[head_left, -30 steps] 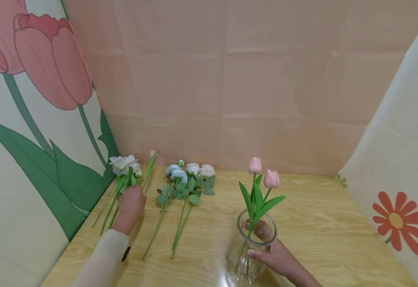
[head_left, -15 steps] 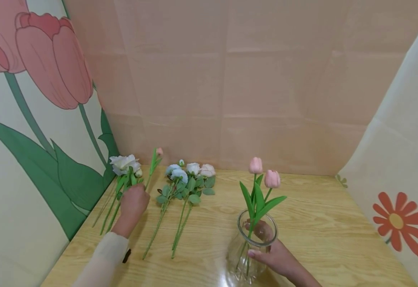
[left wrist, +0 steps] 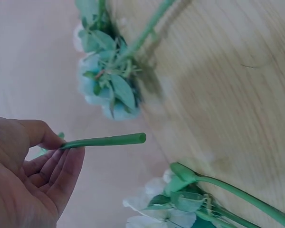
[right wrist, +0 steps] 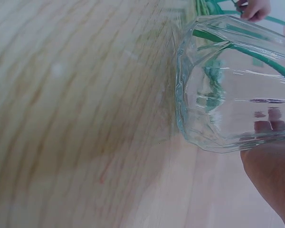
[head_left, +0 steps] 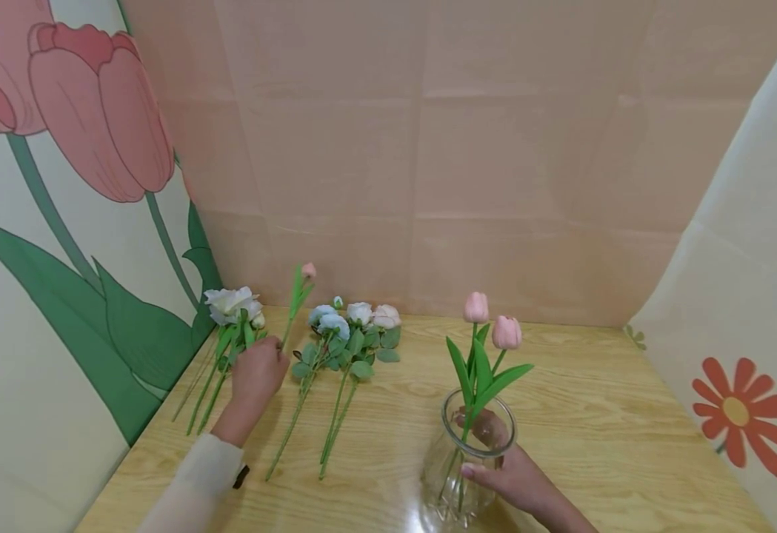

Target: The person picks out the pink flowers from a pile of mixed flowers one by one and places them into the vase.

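My left hand (head_left: 258,374) pinches the green stem (left wrist: 107,141) of a pink tulip (head_left: 308,271) between thumb and fingers. The tulip stands tilted above the table at the left, its cut stem end poking out past the fingertips in the left wrist view. On the right, my right hand (head_left: 511,474) grips a clear glass vase (head_left: 451,474), thumb on the near side and fingers round the far side. Two pink tulips (head_left: 507,333) with green leaves stand in the vase, their stems showing through the glass (right wrist: 256,57).
Left of the left hand lie white flowers (head_left: 231,305) with green stems. Blue flowers (head_left: 332,326) and pale roses (head_left: 386,317) lie in the middle of the wooden table (head_left: 581,414). A pink cloth backdrop (head_left: 415,163) rises behind the table, with printed panels on both sides.
My left hand has moved a little to the right, lifting the pink tulip up and away from the white flowers. The right hand and the vase have stayed in place.
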Demonstrator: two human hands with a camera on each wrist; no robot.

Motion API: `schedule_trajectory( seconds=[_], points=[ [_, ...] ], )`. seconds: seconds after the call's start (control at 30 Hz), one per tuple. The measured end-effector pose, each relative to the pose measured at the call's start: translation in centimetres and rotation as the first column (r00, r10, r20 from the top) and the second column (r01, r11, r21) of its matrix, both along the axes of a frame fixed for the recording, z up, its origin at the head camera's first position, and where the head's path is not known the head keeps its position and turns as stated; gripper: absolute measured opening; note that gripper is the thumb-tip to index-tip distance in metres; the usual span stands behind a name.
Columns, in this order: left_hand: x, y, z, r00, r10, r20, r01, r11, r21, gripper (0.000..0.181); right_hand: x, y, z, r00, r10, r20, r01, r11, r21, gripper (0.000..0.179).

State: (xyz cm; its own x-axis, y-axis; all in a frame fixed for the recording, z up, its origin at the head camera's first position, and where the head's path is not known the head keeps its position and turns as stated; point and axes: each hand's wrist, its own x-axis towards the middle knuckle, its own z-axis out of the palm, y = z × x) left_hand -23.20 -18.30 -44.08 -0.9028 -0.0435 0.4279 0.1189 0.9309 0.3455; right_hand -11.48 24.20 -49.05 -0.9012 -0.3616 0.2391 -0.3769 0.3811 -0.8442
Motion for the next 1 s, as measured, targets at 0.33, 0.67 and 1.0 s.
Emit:
schedule_trajectory(
  seconds=[0.33, 0.67, 1.0],
  points=[
    [0.7, 1.2, 0.8, 0.999, -0.050, -0.022, 0.051, 0.998, 0.045, 0.016, 0.1, 0.0, 0.2, 1.000, -0.004, 0.015, 0.004, 1.000, 0.003, 0.071],
    [0.9, 2.2, 1.0, 0.997, -0.078, -0.002, 0.078, 0.995, 0.062, 0.017, 0.1, -0.1, 0.3, 1.000, -0.005, 0.000, 0.005, 1.000, 0.011, 0.071],
    [1.6, 3.4, 1.1, 0.993, -0.113, -0.046, 0.115, 0.992, 0.058, 0.015, 0.0, 0.0, -0.1, 1.000, 0.002, -0.014, -0.002, 1.000, 0.004, 0.071]
  ],
)
